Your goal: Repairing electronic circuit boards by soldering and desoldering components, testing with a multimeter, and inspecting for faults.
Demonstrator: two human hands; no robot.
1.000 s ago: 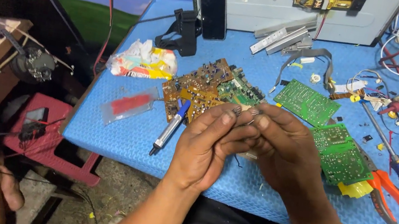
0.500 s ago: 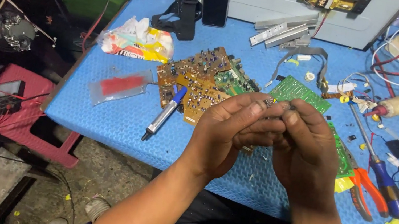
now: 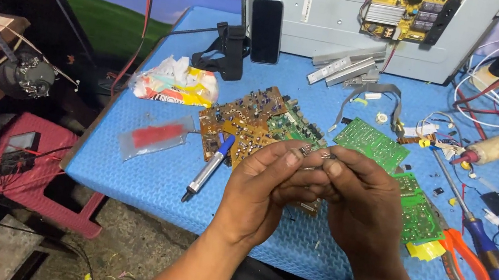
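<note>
- Both hands are up together over the front half of the desk, and the grip is a shared fingertip pinch: the left hand [image 3: 261,192] and the right hand [image 3: 359,209] meet thumb to finger around a small metal part [image 3: 314,151] that pokes out just above the fingertips. It's too small to say what it is, just a bit of greyish metal.
- So neither hand is spread out; fingers are curled in and pressed on that little part, knuckles touching in the middle.
- Right behind the hands is a brown circuit board [image 3: 245,122], with a darker green board [image 3: 295,127] lying against its right edge.
- A brighter green circuit board [image 3: 371,142] sits just past the right hand, and another green board [image 3: 416,215] sticks out from under that hand's right side.
- A blue and silver pen-shaped tool [image 3: 207,168] lies tilted across the brown board's lower left corner, just left of the left hand.
- Further left: a red thing in a clear plastic bag [image 3: 154,136], and a crumpled snack wrapper [image 3: 174,83] behind it.
- On the right, orange-handled pliers [image 3: 463,253] and a blue-handled screwdriver [image 3: 482,243] lie side by side near the right hand.
- The desk [image 3: 142,176] has a blue textured mat on top; a dark phone [image 3: 266,29] leans upright against a grey panel at the back.
</note>
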